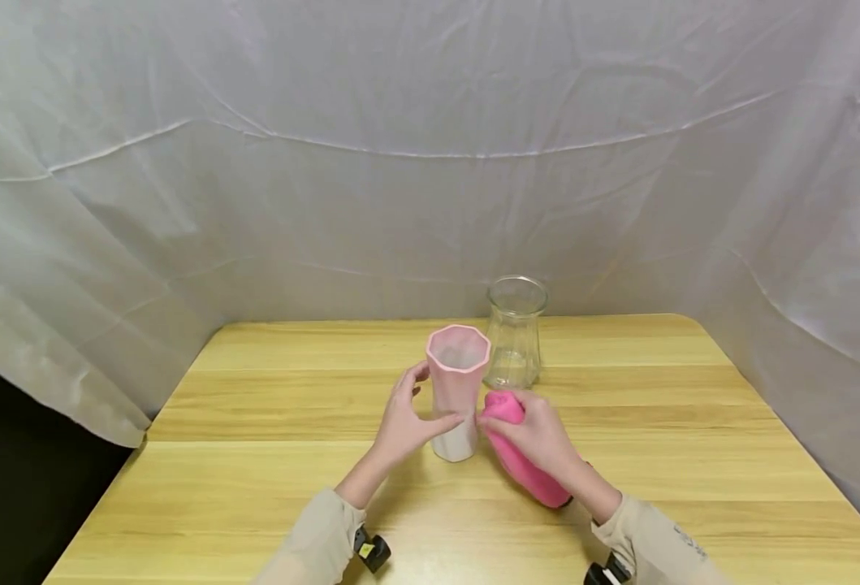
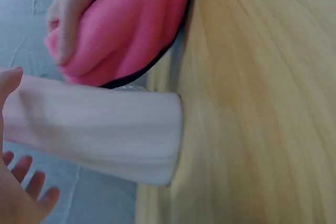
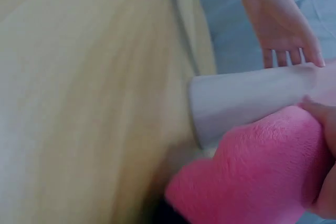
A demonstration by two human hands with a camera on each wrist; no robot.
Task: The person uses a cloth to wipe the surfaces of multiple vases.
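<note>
The pink vase stood upright near the middle of the wooden table, and the work in hand appeared to be wiping its outside. The left hand was at the vase's left side, its thumb touching the wall and its fingers relaxed and spread rather than wrapped around it. The right hand was closed around a bright pink cloth, whose upper end was pressed against the vase's right side. A next move would probably call for a firmer steadying hold from the left, since a tall, narrow vase could tip under a sideways push from the cloth. A clear glass vase stood just behind, near enough to be knocked. The table was pale wood with a long grain, and a creased white sheet hung behind and to both sides of it
</note>
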